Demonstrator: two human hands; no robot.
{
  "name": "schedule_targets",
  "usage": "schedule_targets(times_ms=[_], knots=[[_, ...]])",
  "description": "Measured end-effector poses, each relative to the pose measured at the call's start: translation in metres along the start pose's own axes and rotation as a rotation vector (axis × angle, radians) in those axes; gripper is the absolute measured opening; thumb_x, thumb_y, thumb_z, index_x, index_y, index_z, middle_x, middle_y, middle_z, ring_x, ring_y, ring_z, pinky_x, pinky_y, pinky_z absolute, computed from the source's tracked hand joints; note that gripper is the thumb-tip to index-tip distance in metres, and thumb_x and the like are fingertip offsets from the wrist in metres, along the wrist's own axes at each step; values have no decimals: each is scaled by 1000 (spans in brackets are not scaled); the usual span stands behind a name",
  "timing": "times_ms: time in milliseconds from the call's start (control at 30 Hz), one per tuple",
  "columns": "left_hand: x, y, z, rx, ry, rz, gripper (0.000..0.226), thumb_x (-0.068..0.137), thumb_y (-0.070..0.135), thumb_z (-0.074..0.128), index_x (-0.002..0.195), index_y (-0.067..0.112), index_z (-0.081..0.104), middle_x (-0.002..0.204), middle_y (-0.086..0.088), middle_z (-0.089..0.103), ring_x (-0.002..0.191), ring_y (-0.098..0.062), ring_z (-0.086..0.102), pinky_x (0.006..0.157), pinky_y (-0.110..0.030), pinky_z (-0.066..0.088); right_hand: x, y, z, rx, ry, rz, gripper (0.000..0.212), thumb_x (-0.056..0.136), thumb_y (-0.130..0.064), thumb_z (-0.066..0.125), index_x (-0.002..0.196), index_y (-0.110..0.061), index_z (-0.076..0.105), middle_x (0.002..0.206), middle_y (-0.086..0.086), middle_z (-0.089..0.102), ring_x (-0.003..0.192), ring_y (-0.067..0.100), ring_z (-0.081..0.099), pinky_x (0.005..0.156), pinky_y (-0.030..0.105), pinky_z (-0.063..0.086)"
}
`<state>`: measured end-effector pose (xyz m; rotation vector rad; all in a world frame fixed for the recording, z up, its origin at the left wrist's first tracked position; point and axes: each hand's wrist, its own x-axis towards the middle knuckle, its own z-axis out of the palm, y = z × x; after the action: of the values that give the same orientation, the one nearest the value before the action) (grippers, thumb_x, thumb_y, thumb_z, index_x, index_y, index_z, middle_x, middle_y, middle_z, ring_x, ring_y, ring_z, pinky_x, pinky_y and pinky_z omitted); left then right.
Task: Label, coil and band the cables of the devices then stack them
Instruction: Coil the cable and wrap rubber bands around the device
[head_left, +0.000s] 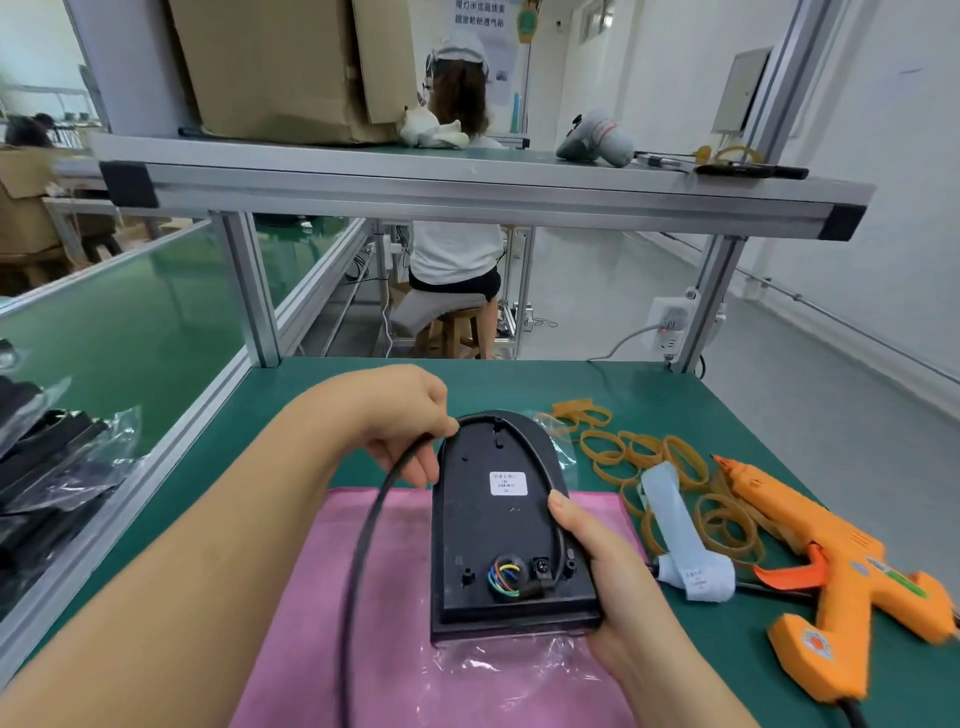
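Observation:
A black arch-shaped device (493, 525) lies back side up over a pink cloth (395, 623), with a white label (508, 484) stuck on it and coloured wires near its bottom. My right hand (602, 577) grips its right edge, thumb on the back. A black cable (363, 530) runs from the device's socket around the arched rim and loops down on the left. My left hand (410, 415) pinches this cable at the device's top left. Several tan rubber bands (649, 457) lie to the right. A strip of white label backing (680, 535) lies beside them.
An orange glue gun (831, 571) lies at the right of the green table (649, 384). Bagged black devices (47, 467) are piled at the left. A metal shelf (467, 182) crosses overhead with a cardboard box (280, 67). A person (457, 208) sits beyond.

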<state>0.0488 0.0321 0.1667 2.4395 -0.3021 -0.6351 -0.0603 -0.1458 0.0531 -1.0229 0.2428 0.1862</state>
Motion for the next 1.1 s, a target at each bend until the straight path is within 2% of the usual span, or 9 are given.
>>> schedule_targets(times_ms=[200,367,500,633,733,800,833,900,1100], knots=[[-7,-7,5,-162,-83,40,34,95,32,61,67,12,56,55,-6,66,40,-14,57,44,-19,47,3,-5,5,30,20,-3,30,74,-32,65,90,-10,78,102,19,72,87,33,72,62,37,58],[-9,-14,16,-281,-18,67,37,93,29,62,63,11,53,43,-1,53,34,-12,44,45,-18,43,4,-5,11,39,18,-15,29,73,-31,65,89,-10,78,100,19,73,86,33,72,60,36,58],[-12,-16,34,-266,163,89,34,87,32,68,64,12,52,44,0,40,44,-18,35,51,-21,37,4,-5,14,49,29,-37,30,73,-30,65,89,-9,78,101,20,72,86,33,72,61,36,58],[-18,-24,58,-246,438,191,40,77,36,77,57,17,48,56,4,42,55,-15,37,55,-25,32,2,-3,14,27,47,-71,31,71,-32,66,91,-11,78,101,20,72,88,34,72,63,37,59],[-23,-33,81,-455,627,188,28,74,32,81,77,20,56,89,4,56,78,-7,51,69,-17,38,1,-3,16,17,34,-102,35,71,-32,66,96,-10,76,104,20,71,93,35,70,67,38,59],[-27,-40,93,-823,448,70,51,68,37,83,105,18,54,112,-1,61,96,-9,60,86,-26,46,0,-4,17,20,12,-112,38,71,-32,66,99,-9,75,106,21,71,96,36,70,70,38,59],[-28,-43,99,-1023,274,45,65,62,40,82,115,14,53,115,-5,66,99,-18,66,89,-35,51,0,-5,16,10,1,-115,40,70,-33,67,101,-8,75,107,21,70,97,36,69,73,39,59],[-30,-49,105,-1225,47,60,70,58,38,78,118,6,59,108,-13,73,97,-28,71,84,-41,58,-1,-4,16,-28,-15,-120,46,70,-35,68,104,-6,73,109,22,70,100,37,68,80,43,58],[-22,-58,109,-1339,95,105,55,61,28,75,108,2,66,99,-18,74,81,-27,74,60,-31,58,-4,-12,14,-351,16,-112,63,68,-51,67,116,-10,66,111,9,72,105,28,67,100,48,47]])
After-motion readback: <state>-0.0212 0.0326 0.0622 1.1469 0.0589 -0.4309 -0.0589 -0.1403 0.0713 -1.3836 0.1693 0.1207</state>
